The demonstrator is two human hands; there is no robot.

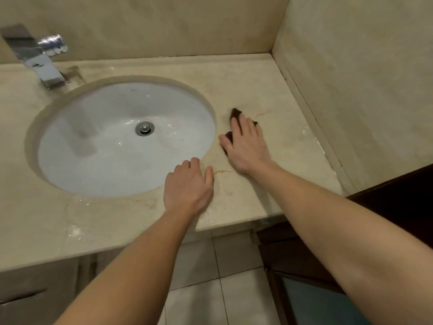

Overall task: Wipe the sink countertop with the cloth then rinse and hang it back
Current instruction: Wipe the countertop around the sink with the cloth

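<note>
A dark brown cloth (235,113) lies flat on the beige marble countertop (269,95), just right of the white oval sink (98,146). My right hand (246,144) presses down on the cloth with fingers spread, so only its edges show around the fingers. My left hand (187,186) rests on the counter at the sink's front right rim, fingers curled over the edge, holding nothing.
A chrome faucet (44,64) stands at the back left of the counter. Water streaks lie on the counter in front of the sink and along the right wall. A dark wooden door frame (398,200) borders the counter's right end. Tiled floor shows below.
</note>
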